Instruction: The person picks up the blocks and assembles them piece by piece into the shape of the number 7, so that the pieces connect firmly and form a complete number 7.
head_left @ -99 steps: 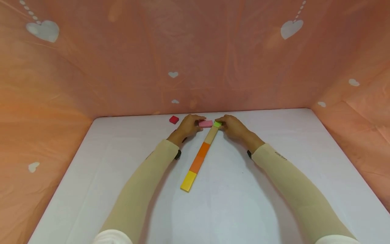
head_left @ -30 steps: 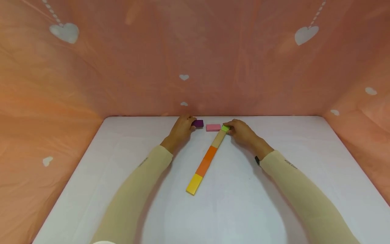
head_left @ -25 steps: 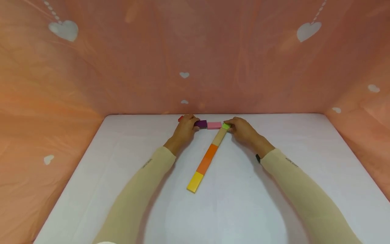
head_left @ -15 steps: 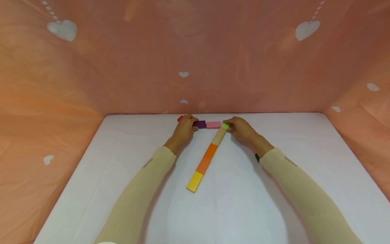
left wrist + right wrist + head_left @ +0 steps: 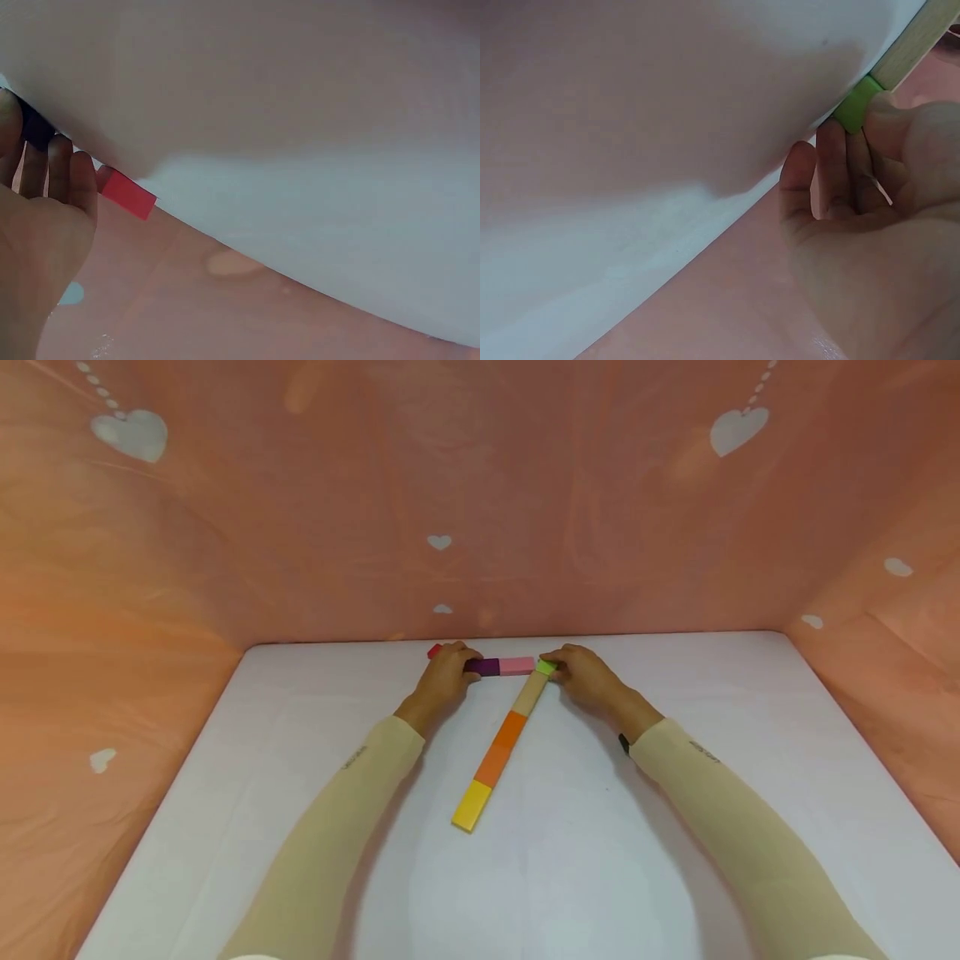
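Note:
In the head view my left hand (image 5: 444,678) pinches the left end of a purple block (image 5: 486,667). Its right end meets a pink block (image 5: 517,666). At the top of a slanting row, my right hand (image 5: 587,679) pinches a small green block (image 5: 546,667) between thumb and fingers. Below the green one the row runs through a bare-wood block (image 5: 530,694), an orange stretch (image 5: 501,750) and a yellow block (image 5: 471,806). A red block (image 5: 434,651) lies behind my left hand, partly hidden by it; the left wrist view shows that red block (image 5: 127,193) just beyond the fingers.
The blocks lie on a white tabletop (image 5: 615,860). Close behind its far edge hangs an orange cloth (image 5: 510,510) with pale hearts, which also rises along both sides.
My left hand has brought the purple block in from the left and up against the pink block, closing the gap between them. The right hand stays on the green block.

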`<state>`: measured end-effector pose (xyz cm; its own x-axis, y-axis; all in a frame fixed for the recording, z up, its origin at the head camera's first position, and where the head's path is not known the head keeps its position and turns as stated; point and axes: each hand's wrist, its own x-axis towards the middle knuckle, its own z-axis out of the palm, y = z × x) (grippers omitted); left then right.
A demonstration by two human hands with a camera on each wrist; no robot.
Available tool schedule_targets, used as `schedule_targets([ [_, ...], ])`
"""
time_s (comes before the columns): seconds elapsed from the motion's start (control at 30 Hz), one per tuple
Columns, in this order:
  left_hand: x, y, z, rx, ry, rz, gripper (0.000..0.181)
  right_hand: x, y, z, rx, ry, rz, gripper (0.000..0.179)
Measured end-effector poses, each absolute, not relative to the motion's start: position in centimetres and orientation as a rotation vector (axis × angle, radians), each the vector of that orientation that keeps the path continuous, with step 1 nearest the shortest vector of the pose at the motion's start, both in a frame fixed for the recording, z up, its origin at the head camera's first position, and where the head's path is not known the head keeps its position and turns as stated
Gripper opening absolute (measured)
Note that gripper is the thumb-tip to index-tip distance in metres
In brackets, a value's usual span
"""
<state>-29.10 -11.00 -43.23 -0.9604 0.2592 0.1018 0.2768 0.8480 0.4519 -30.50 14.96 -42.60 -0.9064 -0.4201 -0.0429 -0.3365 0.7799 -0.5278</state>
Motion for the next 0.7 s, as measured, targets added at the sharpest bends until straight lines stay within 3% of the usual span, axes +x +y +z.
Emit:
schedule_targets([
  [0.7, -29.14, -11.56, -43.17, -0.436, -3.026, -0.753, 0.038, -30.44, 14.73, -42.43, -0.593, 2.818, -0.772, 0.042],
])
